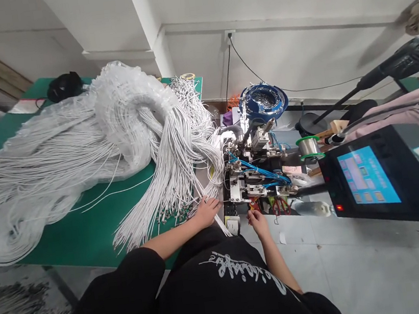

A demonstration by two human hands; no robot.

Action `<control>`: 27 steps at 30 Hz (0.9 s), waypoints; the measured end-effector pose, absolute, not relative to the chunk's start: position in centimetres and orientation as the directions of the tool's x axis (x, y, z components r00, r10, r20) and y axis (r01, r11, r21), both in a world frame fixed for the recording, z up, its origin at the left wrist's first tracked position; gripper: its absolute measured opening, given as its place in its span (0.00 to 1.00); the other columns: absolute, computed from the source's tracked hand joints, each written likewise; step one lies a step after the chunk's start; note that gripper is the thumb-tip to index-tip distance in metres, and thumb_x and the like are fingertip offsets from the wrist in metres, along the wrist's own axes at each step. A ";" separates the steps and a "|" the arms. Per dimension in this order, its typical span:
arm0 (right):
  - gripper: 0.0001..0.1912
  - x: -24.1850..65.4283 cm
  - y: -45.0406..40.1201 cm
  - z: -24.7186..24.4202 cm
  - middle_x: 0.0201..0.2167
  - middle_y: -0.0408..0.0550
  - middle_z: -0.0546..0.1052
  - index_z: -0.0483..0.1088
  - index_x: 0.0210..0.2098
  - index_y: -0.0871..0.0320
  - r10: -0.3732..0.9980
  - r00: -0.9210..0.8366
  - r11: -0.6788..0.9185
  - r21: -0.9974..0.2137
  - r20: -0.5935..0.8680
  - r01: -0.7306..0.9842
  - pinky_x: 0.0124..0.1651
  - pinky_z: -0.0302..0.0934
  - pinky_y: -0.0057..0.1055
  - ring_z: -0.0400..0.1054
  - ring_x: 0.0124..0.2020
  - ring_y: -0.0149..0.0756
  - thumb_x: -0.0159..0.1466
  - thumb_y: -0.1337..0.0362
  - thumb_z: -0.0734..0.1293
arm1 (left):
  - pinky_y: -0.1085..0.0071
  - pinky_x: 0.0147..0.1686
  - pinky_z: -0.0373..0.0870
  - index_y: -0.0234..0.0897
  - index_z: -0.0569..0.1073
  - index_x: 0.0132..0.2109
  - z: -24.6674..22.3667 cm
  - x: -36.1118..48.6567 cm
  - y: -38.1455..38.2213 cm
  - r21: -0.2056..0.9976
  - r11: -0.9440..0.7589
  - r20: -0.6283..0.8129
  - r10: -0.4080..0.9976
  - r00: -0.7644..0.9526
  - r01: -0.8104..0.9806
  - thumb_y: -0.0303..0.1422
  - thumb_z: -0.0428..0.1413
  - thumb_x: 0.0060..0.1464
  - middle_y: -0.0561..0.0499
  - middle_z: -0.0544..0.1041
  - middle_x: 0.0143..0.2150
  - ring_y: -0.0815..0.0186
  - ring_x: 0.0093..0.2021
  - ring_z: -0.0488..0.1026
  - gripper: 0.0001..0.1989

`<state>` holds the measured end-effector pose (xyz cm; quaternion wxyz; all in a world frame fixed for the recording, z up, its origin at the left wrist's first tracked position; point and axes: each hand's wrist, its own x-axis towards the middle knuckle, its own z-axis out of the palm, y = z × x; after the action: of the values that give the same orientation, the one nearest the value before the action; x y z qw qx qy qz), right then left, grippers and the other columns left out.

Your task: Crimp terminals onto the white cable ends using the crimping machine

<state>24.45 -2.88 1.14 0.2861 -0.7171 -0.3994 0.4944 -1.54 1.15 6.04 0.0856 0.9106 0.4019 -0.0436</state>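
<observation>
My left hand (206, 212) is closed on white cable at the table's right edge, its fingertips pointing at the machine. Long white cables (173, 156) lie in a thick bundle on the green table beside it, with small metal ends showing near my wrist. Just in front of the benchtop machine (254, 177), my right hand (256, 221) is closed in a pinch. Whatever may be between those fingertips is too small to make out. Metal clamps and blue air tubes (259, 168) fill the machine's working side.
More cables in clear plastic wrap (121, 107) cover much of the green table (86, 245). Behind the machine stands a blue bowl feeder (264, 101) with small metal parts. On the right are a wire spool (309, 148) and a control box with a lit screen (368, 177).
</observation>
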 end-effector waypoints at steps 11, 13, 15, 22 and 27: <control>0.25 23.7 -3.0 3.8 0.20 0.45 0.70 0.66 0.24 0.58 0.914 0.179 -0.405 -0.852 -0.365 0.332 0.27 0.58 0.29 0.62 0.21 0.33 0.57 0.41 0.59 | 0.54 0.59 0.50 0.40 0.70 0.53 4.7 -2.5 1.6 0.143 -0.786 0.070 0.614 0.786 0.602 0.26 0.47 0.57 0.44 0.70 0.55 0.61 0.55 0.65 0.18; 0.23 23.1 -3.0 5.4 0.20 0.45 0.69 0.67 0.25 0.58 0.940 0.127 -0.341 -0.877 -0.317 0.339 0.27 0.57 0.28 0.61 0.22 0.33 0.59 0.44 0.60 | 0.61 0.53 0.60 0.40 0.72 0.49 4.8 -2.7 2.0 0.196 -0.839 0.151 0.537 0.830 0.507 0.25 0.46 0.58 0.45 0.75 0.47 0.64 0.48 0.69 0.15; 0.21 22.5 -3.0 7.1 0.21 0.45 0.69 0.69 0.27 0.59 0.948 -0.008 -0.300 -0.902 -0.318 0.311 0.27 0.56 0.28 0.60 0.22 0.32 0.60 0.46 0.60 | 0.68 0.43 0.66 0.38 0.73 0.48 5.0 -2.6 2.4 0.228 -0.864 0.191 0.491 0.850 0.448 0.26 0.45 0.60 0.46 0.76 0.40 0.67 0.39 0.71 0.14; 0.22 20.5 -3.7 10.3 0.32 0.46 0.73 0.69 0.47 0.55 0.825 -0.426 -0.456 -0.883 -0.372 -0.111 0.29 0.61 0.28 0.65 0.27 0.32 0.56 0.53 0.68 | 0.74 0.27 0.65 0.37 0.70 0.53 6.4 -2.2 2.8 0.243 -0.835 0.107 0.529 0.842 0.494 0.29 0.47 0.56 0.48 0.75 0.34 0.67 0.31 0.72 0.18; 0.20 19.7 -3.5 9.9 0.26 0.43 0.72 0.68 0.44 0.55 0.894 -0.245 -0.431 -0.870 -0.375 -0.238 0.29 0.61 0.28 0.63 0.23 0.29 0.55 0.53 0.68 | 0.75 0.26 0.65 0.40 0.66 0.57 7.4 -1.6 2.7 0.226 -0.821 0.025 0.543 0.840 0.524 0.28 0.48 0.54 0.49 0.75 0.37 0.67 0.31 0.72 0.23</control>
<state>19.71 -3.47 9.89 0.4009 -0.4657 -0.3520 0.7061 -1.65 2.67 7.43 0.1058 0.9532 0.2797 0.0440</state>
